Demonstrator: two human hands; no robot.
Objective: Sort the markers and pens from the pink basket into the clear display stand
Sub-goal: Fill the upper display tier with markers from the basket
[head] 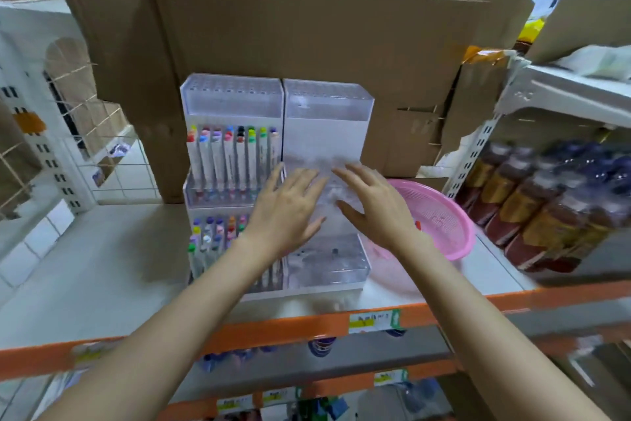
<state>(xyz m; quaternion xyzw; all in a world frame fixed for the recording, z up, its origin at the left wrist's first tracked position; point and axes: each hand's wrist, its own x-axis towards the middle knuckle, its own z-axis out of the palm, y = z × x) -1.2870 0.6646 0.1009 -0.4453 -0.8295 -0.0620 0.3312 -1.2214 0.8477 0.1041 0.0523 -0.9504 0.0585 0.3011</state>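
Note:
A clear tiered display stand [327, 106] sits on the white shelf, its left half filled with rows of colour-capped markers [232, 158]. The right half of the stand looks empty. My left hand [286, 209] hovers flat over the stand's middle tier, fingers straight and spread. My right hand [372, 205] is beside it, also flat with fingers spread, over the right half's middle tier. Neither hand holds anything. The pink basket [444, 216] stands just right of the stand, partly hidden by my right wrist; its contents are hard to make out.
Large cardboard boxes [307, 31] stand behind the stand. Bottles in shrink wrap [553, 202] fill the shelf at right. An orange shelf edge [307, 325] with price labels runs along the front. A white wire rack [85, 154] is at the left.

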